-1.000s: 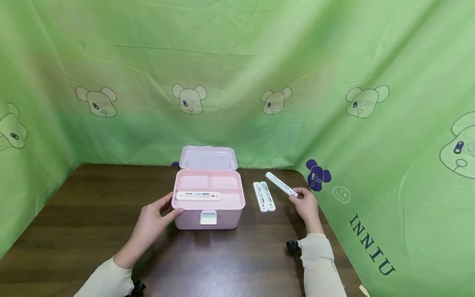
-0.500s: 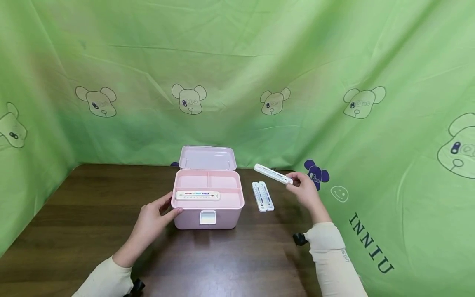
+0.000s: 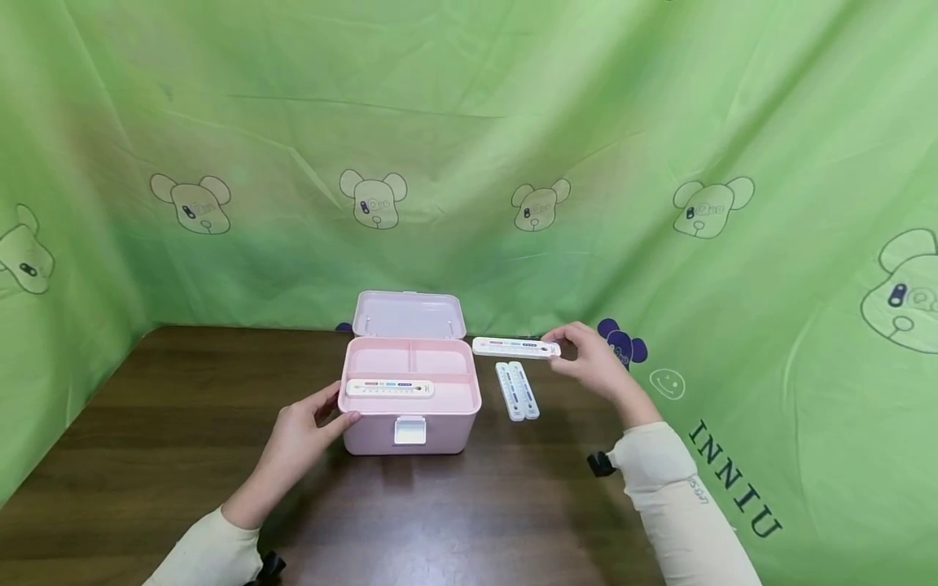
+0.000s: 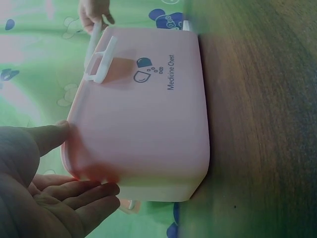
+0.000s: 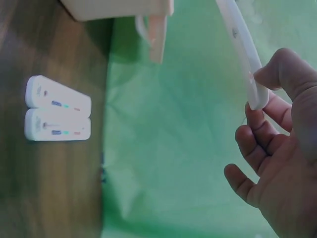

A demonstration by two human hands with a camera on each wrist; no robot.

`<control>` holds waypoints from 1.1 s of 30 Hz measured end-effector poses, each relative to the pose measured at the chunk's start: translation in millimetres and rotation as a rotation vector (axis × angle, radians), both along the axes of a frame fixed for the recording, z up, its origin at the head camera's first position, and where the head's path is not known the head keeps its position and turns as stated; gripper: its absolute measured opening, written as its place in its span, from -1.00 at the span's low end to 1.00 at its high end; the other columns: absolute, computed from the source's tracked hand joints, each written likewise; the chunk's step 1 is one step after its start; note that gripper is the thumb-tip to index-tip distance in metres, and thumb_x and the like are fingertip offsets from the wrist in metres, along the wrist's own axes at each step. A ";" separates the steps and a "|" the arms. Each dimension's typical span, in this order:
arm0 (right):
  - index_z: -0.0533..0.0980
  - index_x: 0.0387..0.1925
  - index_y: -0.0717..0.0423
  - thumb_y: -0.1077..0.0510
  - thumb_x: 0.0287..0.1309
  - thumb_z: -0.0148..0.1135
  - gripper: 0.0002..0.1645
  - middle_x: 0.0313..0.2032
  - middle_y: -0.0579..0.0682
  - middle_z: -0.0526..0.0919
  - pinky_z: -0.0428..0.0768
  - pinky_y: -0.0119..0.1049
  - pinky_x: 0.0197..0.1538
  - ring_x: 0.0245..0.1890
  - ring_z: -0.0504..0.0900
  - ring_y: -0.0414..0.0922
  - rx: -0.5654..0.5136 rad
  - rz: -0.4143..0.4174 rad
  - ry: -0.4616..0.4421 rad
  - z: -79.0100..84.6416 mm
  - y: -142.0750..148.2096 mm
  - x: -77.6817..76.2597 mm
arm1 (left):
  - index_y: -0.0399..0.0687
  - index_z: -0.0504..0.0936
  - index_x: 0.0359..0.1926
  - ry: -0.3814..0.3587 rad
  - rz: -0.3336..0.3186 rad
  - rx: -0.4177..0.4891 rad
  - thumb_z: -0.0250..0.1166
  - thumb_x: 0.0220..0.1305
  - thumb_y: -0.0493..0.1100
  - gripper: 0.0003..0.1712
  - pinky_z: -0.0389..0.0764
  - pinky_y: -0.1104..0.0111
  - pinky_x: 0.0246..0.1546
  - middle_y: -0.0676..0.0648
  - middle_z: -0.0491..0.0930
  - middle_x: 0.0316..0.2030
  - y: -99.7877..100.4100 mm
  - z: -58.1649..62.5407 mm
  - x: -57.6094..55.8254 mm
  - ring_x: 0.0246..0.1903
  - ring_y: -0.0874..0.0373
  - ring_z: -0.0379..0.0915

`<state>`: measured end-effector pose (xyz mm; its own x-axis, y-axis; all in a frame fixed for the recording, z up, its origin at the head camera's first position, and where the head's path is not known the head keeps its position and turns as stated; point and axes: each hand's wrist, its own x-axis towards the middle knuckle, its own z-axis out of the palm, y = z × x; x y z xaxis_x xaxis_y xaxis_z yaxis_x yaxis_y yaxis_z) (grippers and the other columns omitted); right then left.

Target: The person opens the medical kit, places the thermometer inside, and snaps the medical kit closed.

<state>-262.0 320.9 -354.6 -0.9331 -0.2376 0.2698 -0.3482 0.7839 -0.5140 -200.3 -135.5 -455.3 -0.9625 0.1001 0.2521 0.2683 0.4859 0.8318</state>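
Note:
A pink medicine chest [image 3: 406, 435] stands with its lid [image 3: 409, 315] raised at the back. My left hand [image 3: 296, 435] rests at its front left corner, thumb on the rim and fairly straight fingers along the side. Lengthwise in the front compartment of its tray [image 3: 458, 396] lies a white thermometer [image 3: 390, 388] with coloured marks. My right hand [image 3: 589, 358] pinches the right end of another thermometer [image 3: 515, 348], level and up off the table, its far end near the chest's back right corner. Two more thermometers [image 5: 58, 109] lie side by side right of the chest.
The dark wooden table [image 3: 220, 407] carries the chest and the loose thermometers. A green curtain [image 3: 454, 260] with bear drawings hangs behind it and along both sides. Two smaller compartments [image 3: 379, 356] lie at the back of the tray.
My right hand has raised the pinched thermometer and carried it left toward the chest, turning it from slanted to nearly level. My left hand stays on the chest.

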 end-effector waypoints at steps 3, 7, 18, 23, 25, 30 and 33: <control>0.65 -0.03 0.11 0.27 0.06 0.39 -0.63 -0.05 0.07 0.62 0.50 0.07 0.14 0.02 0.53 0.13 0.042 0.040 0.001 9.0 -8.7 3.1 | -0.25 0.48 0.39 -0.008 0.001 -0.008 0.48 0.28 -0.05 -0.25 0.70 0.13 0.08 -0.25 0.62 0.21 -0.3 0.3 1.1 0.16 -0.09 0.63; 0.66 -0.05 0.06 0.26 0.04 0.41 -0.64 -0.05 0.03 0.63 0.48 0.01 0.18 0.06 0.52 0.10 0.119 0.089 0.017 18.0 -19.2 5.6 | -0.25 0.47 0.40 -0.009 0.001 -0.015 0.47 0.29 -0.04 -0.25 0.70 0.12 0.08 -0.25 0.61 0.22 -0.7 1.6 0.9 0.16 -0.10 0.62; 0.68 -0.10 -0.01 0.22 -0.01 0.46 -0.65 -0.12 -0.09 0.67 0.43 0.10 0.22 0.03 0.55 0.02 0.232 0.215 0.033 23.2 -42.5 14.7 | -0.27 0.48 0.39 -0.005 -0.010 -0.001 0.48 0.28 -0.07 -0.26 0.70 0.12 0.07 -0.26 0.62 0.21 -0.7 2.3 2.2 0.16 -0.11 0.63; 0.69 -0.10 -0.05 0.19 0.01 0.45 -0.66 -0.17 -0.15 0.66 0.39 0.10 0.24 0.04 0.55 0.02 0.272 0.260 0.025 24.1 -52.8 15.7 | -0.27 0.48 0.39 -0.003 -0.007 -0.004 0.48 0.28 -0.07 -0.26 0.70 0.12 0.07 -0.26 0.62 0.21 -0.5 3.5 3.6 0.15 -0.10 0.63; 0.69 -0.10 -0.06 0.18 0.02 0.44 -0.67 -0.16 -0.16 0.66 0.39 0.10 0.24 0.03 0.55 0.01 0.286 0.275 0.010 25.0 -56.5 16.2 | -0.26 0.48 0.39 -0.004 -0.004 -0.005 0.48 0.28 -0.06 -0.26 0.70 0.12 0.08 -0.26 0.62 0.20 -0.4 3.5 3.9 0.15 -0.10 0.63; 0.70 -0.10 -0.03 0.19 0.02 0.42 -0.67 -0.15 -0.16 0.66 0.39 0.08 0.22 0.01 0.55 -0.01 0.321 0.304 -0.023 26.5 -63.6 17.3 | -0.26 0.48 0.39 -0.006 -0.008 -0.002 0.47 0.29 -0.06 -0.26 0.70 0.13 0.08 -0.26 0.62 0.21 0.4 3.1 3.8 0.16 -0.10 0.63; 0.71 -0.10 -0.02 0.19 0.03 0.43 -0.68 -0.14 -0.16 0.67 0.40 0.04 0.18 0.00 0.55 -0.03 0.331 0.335 -0.031 27.5 -67.0 17.3 | -0.26 0.49 0.39 0.013 -0.011 0.001 0.48 0.29 -0.06 -0.27 0.71 0.14 0.06 -0.26 0.64 0.19 0.6 2.4 3.7 0.13 -0.09 0.64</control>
<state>-244.8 253.9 -327.1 -0.7968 -0.5956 0.1020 -0.5985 0.7543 -0.2700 -196.6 -134.9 -452.9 -0.9581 0.1100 0.2644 0.2841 0.4821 0.8288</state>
